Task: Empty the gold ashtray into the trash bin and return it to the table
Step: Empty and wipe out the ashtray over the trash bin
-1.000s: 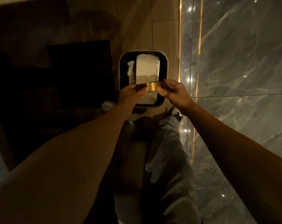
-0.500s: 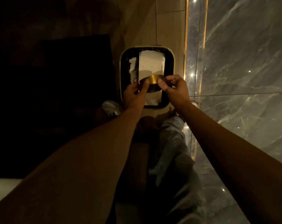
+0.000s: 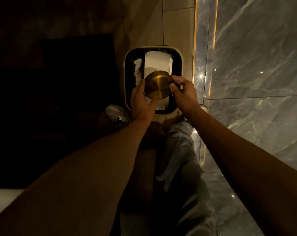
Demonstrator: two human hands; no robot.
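The round gold ashtray (image 3: 158, 85) is turned over above the trash bin (image 3: 127, 68), its brushed metal underside facing me. My left hand (image 3: 141, 101) grips its lower left edge. My right hand (image 3: 183, 93) pinches its right edge. The bin is a rounded square with a pale rim and a black liner, standing on the floor. White paper and a pale box (image 3: 158, 61) lie inside it. What falls from the ashtray is hidden beneath it.
A grey marble wall (image 3: 255, 65) with a lit gold strip (image 3: 194, 48) runs along the right. A dark piece of furniture (image 3: 67, 74) stands left of the bin. My grey trouser leg (image 3: 180, 159) and a white shoe (image 3: 115, 114) are just before the bin.
Both hands have tipped the ashtray from edge-on to fully overturned, so its round underside now faces me. It stays over the bin.
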